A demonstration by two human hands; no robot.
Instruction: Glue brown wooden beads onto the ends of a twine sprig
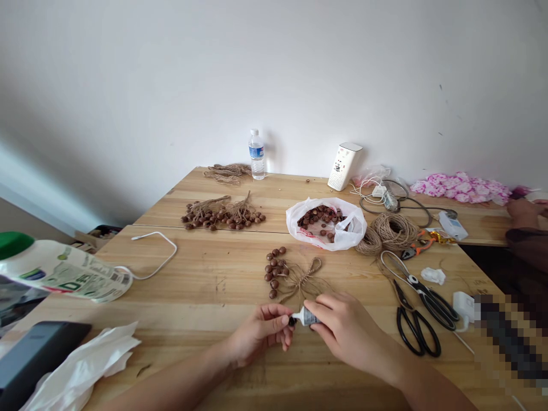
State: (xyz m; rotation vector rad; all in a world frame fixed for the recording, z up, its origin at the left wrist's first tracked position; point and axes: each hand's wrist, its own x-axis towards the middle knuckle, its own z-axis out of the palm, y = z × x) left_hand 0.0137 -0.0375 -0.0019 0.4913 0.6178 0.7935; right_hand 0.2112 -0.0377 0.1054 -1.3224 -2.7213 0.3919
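We have both hands low over the near part of the desk, close together and each grasping something. Our left hand pinches a small dark piece between thumb and fingers; it is partly covered by the fingertips, so we cannot tell its exact shape. Our right hand is wrapped around a small tube, which lies nearly level, its white nozzle pointing left and meeting, or almost meeting, the dark piece. So the dark piece sits right in the gap between our two hands, at the left fingertips and just off the end of the tube. Just beyond our hands, a knotted twine bundle is spread on the desk, its loop at the far end, and a cluster of round brown balls lies just left of it. Farther off we see a white plastic bag with brown pieces inside, and rolls of twine beside it on the right. Two pairs of scissors lie to the right of our right hand, and finished-looking bunches of balls and twine rest well away, beyond our left hand.
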